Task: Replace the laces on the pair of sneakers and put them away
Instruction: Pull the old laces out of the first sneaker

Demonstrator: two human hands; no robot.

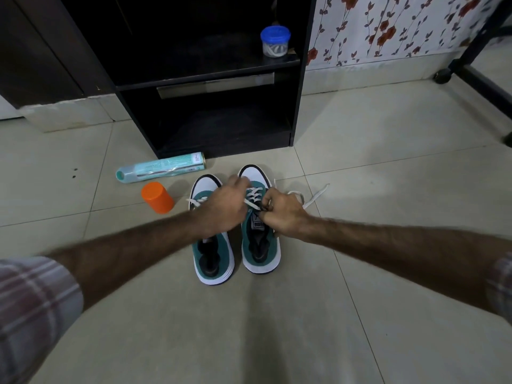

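Observation:
Two teal and white sneakers stand side by side on the tiled floor, toes pointing away from me. The right sneaker (260,245) carries a white lace (253,196) crossed through its eyelets, and one loose end (315,196) trails onto the floor to the right. My right hand (282,214) pinches the lace near the tongue. My left hand (224,209) reaches across the left sneaker (213,259), fingers curled at the right sneaker's upper lacing; what they hold is hidden. A lace end (194,202) sticks out left of the left sneaker.
A black open cabinet (210,126) stands just beyond the sneakers, with a blue-lidded jar (274,41) holding white laces on its shelf. A spray can (160,168) lies on the floor at the left beside an orange container (157,197). A wheeled black frame (471,76) is at the right.

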